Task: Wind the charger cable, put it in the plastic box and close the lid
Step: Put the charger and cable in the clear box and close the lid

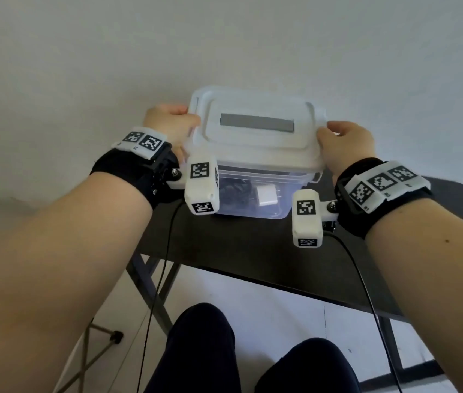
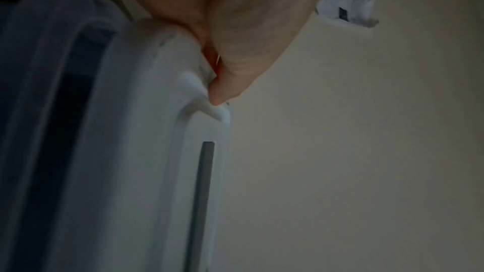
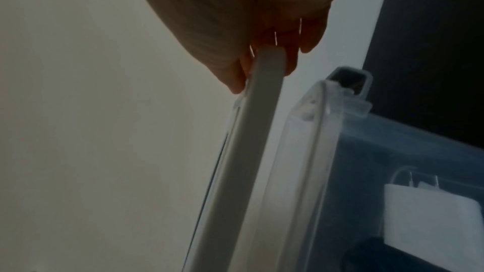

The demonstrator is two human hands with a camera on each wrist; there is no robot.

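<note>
A clear plastic box (image 1: 256,205) stands on a dark table (image 1: 239,251). Through its wall I see the white charger plug (image 1: 265,195) and a dark coil of cable (image 1: 231,191). The white lid (image 1: 256,137), with a grey strip on top, hovers just above the box rim, with a gap visible in the right wrist view. My left hand (image 1: 172,123) pinches the lid's left end (image 2: 199,82). At the right end (image 3: 267,63) my right hand (image 1: 343,140) grips the lid's edge with thumb on top. The box (image 3: 393,162) shows the plug (image 3: 432,214) inside.
The table's near edge (image 1: 281,287) runs diagonally in front of me, with my knees (image 1: 205,350) below it. Thin black wires (image 1: 168,251) hang from both wrist cameras. A plain pale wall (image 1: 224,38) rises behind the box. Folding table legs (image 1: 151,293) stand lower left.
</note>
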